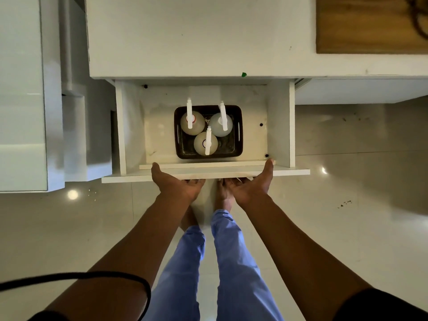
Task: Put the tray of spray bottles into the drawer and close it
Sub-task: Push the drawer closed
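Below the white desk (199, 35), a white drawer (281, 123) stands pulled out. Inside it sits a dark tray (239, 133) holding three spray bottles (205, 143), with bare drawer floor at its 3 and 9 o'clock sides. Both hands grip the drawer's front edge at 6 o'clock: left hand (177, 184) and right hand (249, 187), palms up, thumbs on top, fingers curled underneath. Open tiled floor (347, 228) lies around the person's legs.

You cannot see the fingers of your left hand (177, 184) or right hand (249, 185); they curl under the drawer (206, 173) front. At one o'clock, the wooden board (370, 24) is cut off by the frame's edge.
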